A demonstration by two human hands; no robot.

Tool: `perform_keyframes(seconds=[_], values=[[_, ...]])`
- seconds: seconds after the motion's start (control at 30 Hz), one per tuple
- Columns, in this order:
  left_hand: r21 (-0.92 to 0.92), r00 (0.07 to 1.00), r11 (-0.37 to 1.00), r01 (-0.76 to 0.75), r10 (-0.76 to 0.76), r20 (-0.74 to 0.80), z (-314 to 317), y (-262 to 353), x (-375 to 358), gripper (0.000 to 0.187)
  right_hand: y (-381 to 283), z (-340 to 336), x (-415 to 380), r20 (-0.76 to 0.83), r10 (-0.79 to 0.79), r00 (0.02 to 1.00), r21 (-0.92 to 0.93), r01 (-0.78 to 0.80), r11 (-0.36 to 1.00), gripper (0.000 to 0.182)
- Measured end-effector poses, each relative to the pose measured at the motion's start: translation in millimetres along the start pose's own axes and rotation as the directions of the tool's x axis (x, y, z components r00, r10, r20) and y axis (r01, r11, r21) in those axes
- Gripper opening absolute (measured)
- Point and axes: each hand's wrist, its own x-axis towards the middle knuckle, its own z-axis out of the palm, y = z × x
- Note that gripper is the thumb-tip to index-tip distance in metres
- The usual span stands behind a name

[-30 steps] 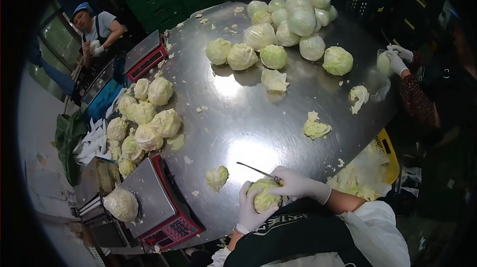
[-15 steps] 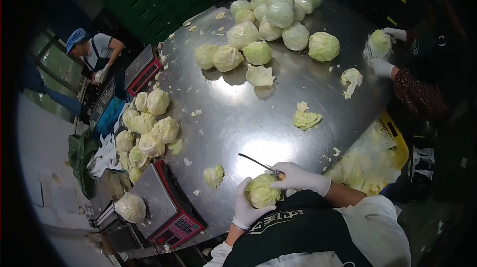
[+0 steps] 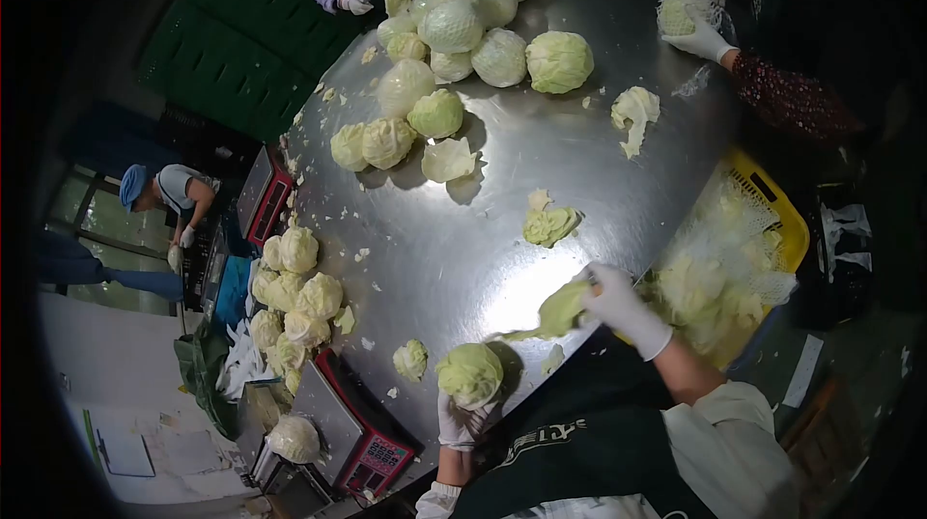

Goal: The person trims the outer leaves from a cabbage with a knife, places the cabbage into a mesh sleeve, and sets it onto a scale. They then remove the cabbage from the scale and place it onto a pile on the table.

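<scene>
My gloved left hand (image 3: pixel 462 425) holds a pale green cabbage (image 3: pixel 470 374) from below, near the front edge of the metal table. To the right, my gloved right hand (image 3: pixel 620 310) pinches a loose green cabbage leaf (image 3: pixel 562 309) just above the tabletop. A dark narrow strip extends left from the leaf, too blurred to identify; no knife can be clearly made out. A small leafy piece (image 3: pixel 410 360) lies left of the held cabbage. Farther off is a torn leaf clump (image 3: pixel 550 225).
Wrapped and bare cabbages (image 3: pixel 452 27) pile up at the far side. More trimmed cabbages (image 3: pixel 319 295) sit left, by a red scale (image 3: pixel 379 459). A yellow crate (image 3: pixel 784 215) of leaves stands right. Three other people work around the table, one netting a cabbage (image 3: pixel 678 15).
My right hand has moved right and up from the cabbage with a leaf. The knife seen earlier no longer shows clearly. My left hand and cabbage have shifted slightly left; the whole view has turned.
</scene>
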Motion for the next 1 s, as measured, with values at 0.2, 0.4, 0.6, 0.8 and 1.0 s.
perform_keyframes(seconds=[0.2,0.4,0.6,0.8,1.0], values=[[0.47,0.964,0.848,-0.246,0.264,0.028,32,15,7,0.085,-45,-116,2,-0.339,-0.05,0.939,-0.367,-0.083,0.927,0.051],[0.909,0.864,0.061,-0.413,0.343,0.369,59,9,32,0.115,-72,-39,-18,0.36,-0.038,0.932,-0.041,0.056,0.998,0.067],[0.869,0.823,0.14,-0.474,0.422,0.381,39,-8,33,0.111,-64,59,-24,0.452,-0.293,0.842,-0.023,0.339,0.94,0.047],[0.751,0.91,0.522,-0.404,0.313,0.271,29,30,29,0.107,-65,30,6,0.488,0.026,0.873,-0.061,0.004,0.998,0.026],[0.849,0.849,0.234,-0.473,0.38,0.368,-7,64,32,0.113,-121,7,-10,0.003,-0.016,1.0,-0.499,0.016,0.867,0.055]])
